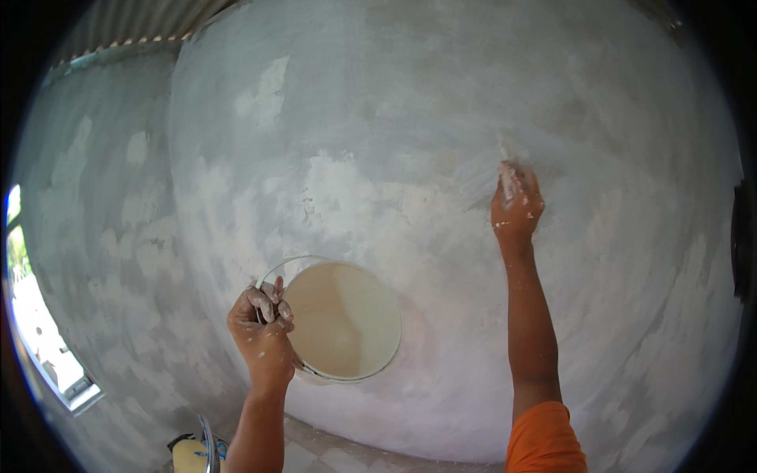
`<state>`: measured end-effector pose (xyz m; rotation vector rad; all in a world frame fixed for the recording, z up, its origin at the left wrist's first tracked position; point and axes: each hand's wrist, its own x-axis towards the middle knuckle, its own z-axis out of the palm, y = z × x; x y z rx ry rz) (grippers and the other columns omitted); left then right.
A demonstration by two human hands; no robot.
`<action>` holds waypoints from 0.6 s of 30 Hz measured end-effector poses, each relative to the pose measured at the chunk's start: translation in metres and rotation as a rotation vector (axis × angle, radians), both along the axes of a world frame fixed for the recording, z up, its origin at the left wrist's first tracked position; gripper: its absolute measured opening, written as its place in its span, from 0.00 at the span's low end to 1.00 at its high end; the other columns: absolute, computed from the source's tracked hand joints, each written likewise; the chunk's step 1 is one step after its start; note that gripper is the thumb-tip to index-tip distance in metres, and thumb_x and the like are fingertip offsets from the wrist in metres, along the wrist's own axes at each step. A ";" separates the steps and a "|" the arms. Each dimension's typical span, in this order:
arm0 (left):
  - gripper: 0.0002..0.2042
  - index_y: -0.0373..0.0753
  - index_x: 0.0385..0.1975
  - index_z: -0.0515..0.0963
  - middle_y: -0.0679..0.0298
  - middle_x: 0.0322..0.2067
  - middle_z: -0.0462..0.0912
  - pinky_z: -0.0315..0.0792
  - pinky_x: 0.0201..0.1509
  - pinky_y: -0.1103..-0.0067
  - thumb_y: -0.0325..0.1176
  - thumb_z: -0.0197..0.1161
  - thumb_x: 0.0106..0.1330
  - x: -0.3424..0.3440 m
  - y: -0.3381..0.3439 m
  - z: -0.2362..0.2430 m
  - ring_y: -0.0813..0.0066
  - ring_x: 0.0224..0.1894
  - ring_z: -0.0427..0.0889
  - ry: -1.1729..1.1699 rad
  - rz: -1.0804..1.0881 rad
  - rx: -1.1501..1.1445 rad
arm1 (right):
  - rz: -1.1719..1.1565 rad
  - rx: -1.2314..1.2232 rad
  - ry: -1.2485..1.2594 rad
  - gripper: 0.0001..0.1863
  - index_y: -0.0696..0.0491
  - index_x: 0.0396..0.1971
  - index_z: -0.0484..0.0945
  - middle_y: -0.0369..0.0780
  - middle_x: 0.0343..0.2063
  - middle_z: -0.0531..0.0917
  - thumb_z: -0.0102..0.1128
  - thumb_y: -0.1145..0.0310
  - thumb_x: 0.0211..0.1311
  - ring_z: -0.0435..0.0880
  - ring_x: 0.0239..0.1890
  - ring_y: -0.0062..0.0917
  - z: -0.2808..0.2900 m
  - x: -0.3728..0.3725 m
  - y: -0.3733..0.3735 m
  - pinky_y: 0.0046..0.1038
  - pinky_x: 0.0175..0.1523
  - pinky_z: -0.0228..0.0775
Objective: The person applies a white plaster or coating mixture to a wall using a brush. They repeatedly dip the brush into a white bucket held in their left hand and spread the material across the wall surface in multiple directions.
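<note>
Two hands, one bucket here. Left hand [264,319], smeared white, has its fingers curled around the thin handle [293,258] of a pale bucket [386,307], which hangs in front of the patchy grey wall [441,236], above its bottom edge. Right hand [518,201] is up at that wall, closer to its right edge, fingers bunched, but it's too blurry to tell if they're pinching anything.

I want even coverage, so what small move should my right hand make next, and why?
Perhaps work slightly upward: the wall above your right hand looks darker grey than the whitish patches to its left; your left hand holds the bucket.
</note>
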<state>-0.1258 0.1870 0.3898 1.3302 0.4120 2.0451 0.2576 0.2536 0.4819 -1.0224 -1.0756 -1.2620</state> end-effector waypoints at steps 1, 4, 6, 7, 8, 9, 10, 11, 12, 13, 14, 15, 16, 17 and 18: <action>0.16 0.42 0.20 0.60 0.68 0.28 0.68 0.56 0.76 0.64 0.07 0.43 0.42 -0.001 -0.001 0.000 0.86 0.22 0.67 -0.002 0.007 0.016 | -0.046 -0.082 -0.147 0.15 0.58 0.44 0.84 0.50 0.42 0.84 0.64 0.75 0.55 0.83 0.49 0.43 -0.005 -0.004 0.010 0.35 0.55 0.78; 0.16 0.41 0.19 0.61 0.67 0.28 0.69 0.56 0.75 0.64 0.07 0.44 0.41 -0.005 -0.004 0.001 0.86 0.23 0.68 0.048 0.028 0.009 | -0.041 -0.258 -0.434 0.15 0.57 0.44 0.85 0.51 0.42 0.84 0.64 0.75 0.55 0.83 0.49 0.44 -0.029 -0.037 0.037 0.35 0.56 0.77; 0.16 0.41 0.19 0.61 0.67 0.28 0.69 0.56 0.75 0.64 0.07 0.44 0.42 -0.007 -0.004 0.003 0.86 0.24 0.69 0.059 0.028 0.020 | 0.094 -0.451 -0.497 0.12 0.55 0.42 0.85 0.48 0.43 0.85 0.64 0.74 0.56 0.83 0.49 0.43 -0.031 -0.061 0.039 0.37 0.57 0.77; 0.15 0.40 0.19 0.61 0.67 0.28 0.69 0.57 0.75 0.64 0.07 0.44 0.42 -0.006 -0.005 0.003 0.85 0.25 0.69 0.075 0.040 0.023 | 0.168 -0.571 -0.503 0.12 0.54 0.42 0.86 0.47 0.44 0.84 0.64 0.72 0.58 0.83 0.49 0.43 -0.025 -0.069 0.035 0.37 0.56 0.77; 0.15 0.40 0.19 0.61 0.66 0.28 0.69 0.57 0.75 0.64 0.07 0.44 0.42 -0.005 -0.007 0.004 0.84 0.25 0.69 0.044 0.007 0.025 | 0.216 -0.722 -0.490 0.12 0.53 0.42 0.86 0.46 0.46 0.84 0.64 0.70 0.59 0.83 0.49 0.43 -0.019 -0.077 0.030 0.38 0.56 0.77; 0.15 0.41 0.18 0.61 0.67 0.26 0.68 0.57 0.75 0.64 0.07 0.44 0.42 -0.005 -0.009 0.003 0.84 0.24 0.69 0.014 -0.024 -0.003 | 0.462 -0.823 -0.321 0.11 0.51 0.42 0.86 0.42 0.47 0.85 0.65 0.66 0.61 0.83 0.48 0.40 -0.002 -0.076 0.022 0.39 0.54 0.76; 0.15 0.41 0.18 0.60 0.68 0.24 0.68 0.57 0.75 0.64 0.07 0.43 0.42 -0.003 -0.009 0.005 0.84 0.24 0.69 -0.021 -0.045 -0.012 | 0.350 -0.789 -0.189 0.13 0.53 0.44 0.85 0.45 0.44 0.84 0.66 0.63 0.62 0.81 0.46 0.39 0.009 -0.077 0.014 0.38 0.52 0.74; 0.15 0.42 0.17 0.59 0.68 0.23 0.68 0.57 0.75 0.63 0.08 0.42 0.42 -0.001 -0.010 0.005 0.84 0.24 0.69 -0.049 -0.075 0.011 | 0.265 -0.791 -0.011 0.15 0.56 0.44 0.83 0.46 0.40 0.84 0.66 0.62 0.63 0.78 0.44 0.37 0.029 -0.075 0.012 0.37 0.53 0.73; 0.16 0.42 0.17 0.60 0.69 0.23 0.67 0.56 0.75 0.63 0.07 0.43 0.42 0.000 -0.010 0.006 0.83 0.23 0.68 -0.071 -0.080 -0.001 | 0.170 -0.627 0.059 0.15 0.58 0.43 0.83 0.47 0.38 0.83 0.66 0.63 0.64 0.78 0.43 0.38 0.040 -0.066 0.003 0.37 0.51 0.73; 0.16 0.42 0.17 0.60 0.69 0.23 0.67 0.56 0.75 0.63 0.07 0.43 0.42 0.001 -0.011 0.006 0.84 0.23 0.68 -0.081 -0.079 -0.023 | 0.144 -0.493 0.085 0.14 0.59 0.42 0.83 0.47 0.38 0.84 0.65 0.64 0.64 0.81 0.43 0.38 0.056 -0.058 0.003 0.36 0.51 0.75; 0.16 0.42 0.17 0.60 0.69 0.23 0.67 0.56 0.75 0.63 0.07 0.43 0.42 0.002 -0.011 0.007 0.84 0.23 0.68 -0.080 -0.086 -0.021 | 0.196 -0.269 0.022 0.13 0.59 0.42 0.83 0.47 0.41 0.85 0.65 0.67 0.63 0.85 0.44 0.38 0.063 -0.047 -0.001 0.35 0.52 0.77; 0.16 0.42 0.18 0.60 0.69 0.23 0.67 0.56 0.76 0.63 0.07 0.43 0.42 0.002 -0.011 0.007 0.84 0.22 0.68 -0.082 -0.093 -0.026 | 0.143 -0.247 0.049 0.13 0.60 0.43 0.83 0.47 0.42 0.85 0.64 0.68 0.62 0.85 0.44 0.37 0.064 -0.043 0.004 0.35 0.53 0.77; 0.16 0.42 0.18 0.60 0.70 0.23 0.68 0.56 0.76 0.63 0.07 0.43 0.43 0.003 -0.011 0.007 0.84 0.22 0.68 -0.085 -0.085 -0.029 | 0.092 -0.150 0.032 0.13 0.60 0.43 0.83 0.47 0.43 0.85 0.64 0.70 0.61 0.86 0.45 0.37 0.061 -0.039 0.006 0.34 0.54 0.77; 0.16 0.43 0.18 0.60 0.70 0.23 0.68 0.56 0.76 0.63 0.07 0.43 0.43 0.004 -0.010 0.006 0.84 0.22 0.67 -0.092 -0.079 -0.033 | 0.042 0.007 -0.038 0.13 0.60 0.43 0.83 0.47 0.44 0.85 0.64 0.71 0.61 0.86 0.45 0.36 0.050 -0.037 0.009 0.34 0.54 0.77; 0.16 0.43 0.18 0.60 0.70 0.23 0.68 0.56 0.76 0.63 0.07 0.43 0.43 0.005 -0.011 0.006 0.85 0.22 0.67 -0.099 -0.073 -0.037 | -0.109 -0.071 -0.191 0.14 0.60 0.46 0.82 0.48 0.45 0.85 0.61 0.73 0.61 0.86 0.46 0.35 0.036 -0.042 0.015 0.32 0.53 0.79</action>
